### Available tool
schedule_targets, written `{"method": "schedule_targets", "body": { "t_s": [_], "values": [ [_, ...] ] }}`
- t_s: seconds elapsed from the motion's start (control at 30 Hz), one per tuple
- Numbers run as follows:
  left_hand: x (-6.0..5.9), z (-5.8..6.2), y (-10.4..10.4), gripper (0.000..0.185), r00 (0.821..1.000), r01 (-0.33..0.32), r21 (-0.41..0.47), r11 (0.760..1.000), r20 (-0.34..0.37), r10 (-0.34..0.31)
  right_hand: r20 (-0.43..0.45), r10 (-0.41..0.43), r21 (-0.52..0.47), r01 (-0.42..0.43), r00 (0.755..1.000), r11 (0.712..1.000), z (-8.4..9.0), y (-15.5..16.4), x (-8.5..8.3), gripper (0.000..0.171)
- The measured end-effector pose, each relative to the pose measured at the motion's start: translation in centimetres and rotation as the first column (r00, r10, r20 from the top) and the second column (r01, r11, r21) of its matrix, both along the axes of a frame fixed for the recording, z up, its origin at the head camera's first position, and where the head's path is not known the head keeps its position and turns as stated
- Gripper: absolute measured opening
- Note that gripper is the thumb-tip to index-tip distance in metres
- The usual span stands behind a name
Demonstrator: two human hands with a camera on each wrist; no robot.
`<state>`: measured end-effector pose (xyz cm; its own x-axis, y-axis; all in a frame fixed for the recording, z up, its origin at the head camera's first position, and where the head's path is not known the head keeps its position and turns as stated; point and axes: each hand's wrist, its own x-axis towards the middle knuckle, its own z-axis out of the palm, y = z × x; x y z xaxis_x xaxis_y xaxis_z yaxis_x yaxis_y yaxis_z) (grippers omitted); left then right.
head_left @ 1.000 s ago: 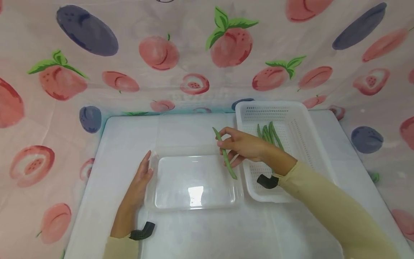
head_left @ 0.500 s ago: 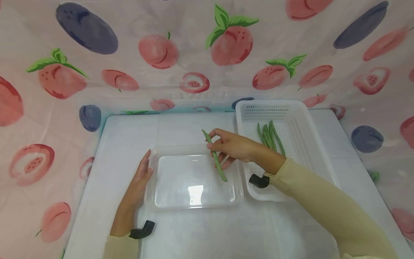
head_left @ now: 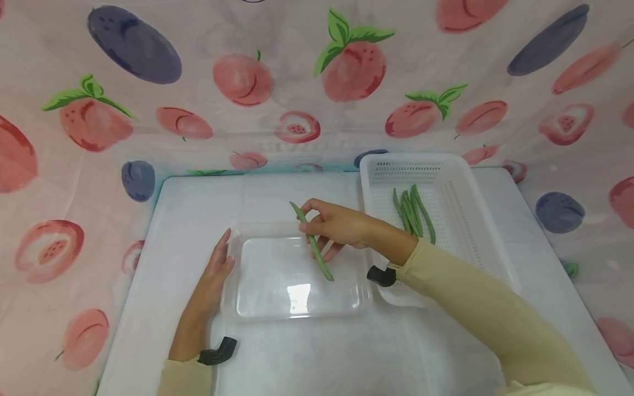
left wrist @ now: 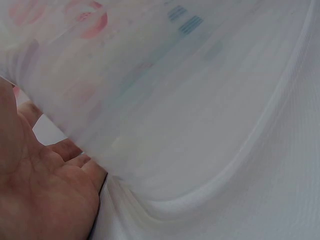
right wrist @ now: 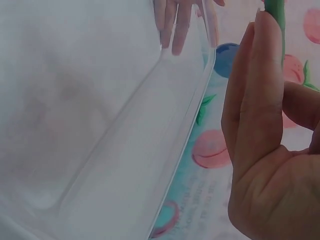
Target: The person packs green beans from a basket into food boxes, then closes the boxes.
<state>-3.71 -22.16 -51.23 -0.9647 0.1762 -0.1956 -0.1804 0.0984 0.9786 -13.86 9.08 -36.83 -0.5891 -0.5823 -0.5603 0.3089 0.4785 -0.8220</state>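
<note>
The right wrist view cuts off the slim green bean (right wrist: 274, 20) at the top edge; the perforated white plastic basket (head_left: 475, 231) is partly hidden behind the sleeve.

Staged recording booth w/ fruit-print cloth (head_left: 297, 82) backdrop round white table (head_left: 163, 264), not real kitchen.

**Two hands at work, one flat, one pinching**

The left hand (head_left: 214, 275) lies with fingers straight and together, pointing away from the body, its forearm running back to a pale yellow cuff and a dark wrist mount. The right arm, sleeved in the same yellow, reaches across from the right; the right hand (head_left: 337, 226) hangs raised, thumb and fingertips curled in a pinch, remaining fingers loosely bent beneath.
</note>
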Motion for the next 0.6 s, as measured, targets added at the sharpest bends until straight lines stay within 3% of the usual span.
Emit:
{"method": "schedule_targets", "body": {
  "t_s": [0.6],
  "values": [
    [0.0,0.3,0.3,0.063,1.0,0.006,0.003,1.0,-0.027,-0.006,0.002,0.027,-0.022,-0.027,1.0,0.999,-0.4,-2.2,-0.2,0.033]
  ]
}}
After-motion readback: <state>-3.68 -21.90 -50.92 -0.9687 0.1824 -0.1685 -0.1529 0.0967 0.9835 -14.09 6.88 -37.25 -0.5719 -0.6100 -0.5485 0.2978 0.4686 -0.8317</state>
